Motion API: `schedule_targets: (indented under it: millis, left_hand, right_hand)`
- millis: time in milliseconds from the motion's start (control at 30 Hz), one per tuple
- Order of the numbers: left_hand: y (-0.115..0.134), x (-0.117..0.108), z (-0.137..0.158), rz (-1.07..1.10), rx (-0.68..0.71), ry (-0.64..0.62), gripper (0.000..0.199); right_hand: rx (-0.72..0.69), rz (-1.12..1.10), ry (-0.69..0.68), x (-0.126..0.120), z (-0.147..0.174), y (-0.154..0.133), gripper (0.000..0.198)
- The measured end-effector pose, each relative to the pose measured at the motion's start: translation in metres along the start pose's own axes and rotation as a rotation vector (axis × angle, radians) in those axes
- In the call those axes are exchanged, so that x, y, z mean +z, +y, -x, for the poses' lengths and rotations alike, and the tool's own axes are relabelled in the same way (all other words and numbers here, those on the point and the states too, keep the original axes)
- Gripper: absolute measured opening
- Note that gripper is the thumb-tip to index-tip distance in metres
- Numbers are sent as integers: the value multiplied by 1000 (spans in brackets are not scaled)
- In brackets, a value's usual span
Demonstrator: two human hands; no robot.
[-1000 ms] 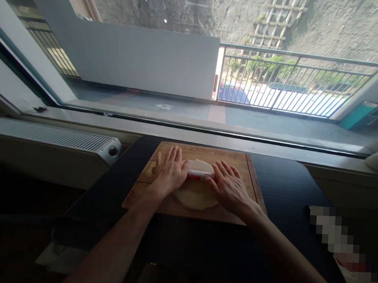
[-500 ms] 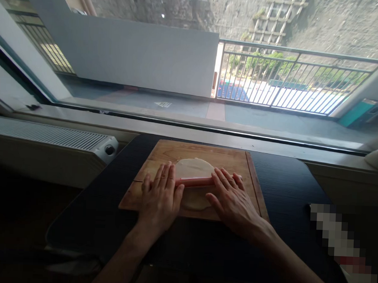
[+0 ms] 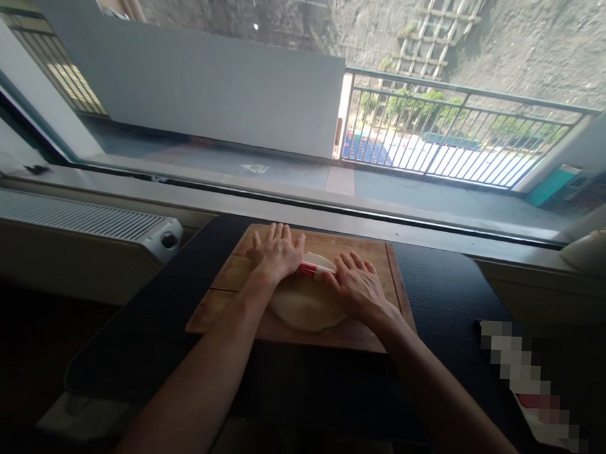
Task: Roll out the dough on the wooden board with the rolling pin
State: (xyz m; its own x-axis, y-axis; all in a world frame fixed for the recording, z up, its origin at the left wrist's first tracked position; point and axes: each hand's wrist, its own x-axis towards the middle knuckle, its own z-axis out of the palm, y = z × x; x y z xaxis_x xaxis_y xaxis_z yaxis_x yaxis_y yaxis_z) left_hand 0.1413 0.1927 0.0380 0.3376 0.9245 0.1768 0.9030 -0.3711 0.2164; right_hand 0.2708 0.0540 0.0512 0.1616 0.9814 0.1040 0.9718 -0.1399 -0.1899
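A flat sheet of pale dough (image 3: 307, 307) lies on a wooden cutting board (image 3: 224, 310). Across its far part rests a slim red-and-white rolling pin (image 3: 311, 270), both ends covered by my hands. My left hand (image 3: 278, 251) presses on the left end with its fingers stretched out toward the window. Over the right end lies my right hand (image 3: 357, 281), palm down, its fingers extended and slightly spread. Neither hand wraps round the pin. The dough's far edge shows just beyond the pin.
The board sits on a dark table (image 3: 152, 334) with rounded corners. A white radiator (image 3: 76, 230) stands to the left. Behind the table run a windowsill (image 3: 373, 230) and a large window. A blurred-out pale object (image 3: 522, 377) lies at the right.
Both hands have pushed forward, away from me, and the rolling pin has rolled from the dough's middle toward its far edge. Red-and-white markings now show on the pin.
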Motion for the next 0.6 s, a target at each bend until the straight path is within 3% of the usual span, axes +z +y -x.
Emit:
schedule_targets:
  millis: [133,233,300,500,600]
  left_hand:
    - [-33,-8,86,-70,137,156,57]
    - [-43,-11,120,-96,151,207,55]
    - [-41,-9,111,-107,130,226,55]
    - [-31,-6,24,-90,-9,171,56]
    - [-31,-8,23,-73,14,149,56]
  right_hand:
    - [-143,9,24,2,47,-12,64]
    - [-202,22,5,7,54,-12,66]
    - [-173,33,23,10,32,-10,66]
    - [21,26,-49,14,-85,-14,59]
    - [32,41,-70,13,-100,-17,57]
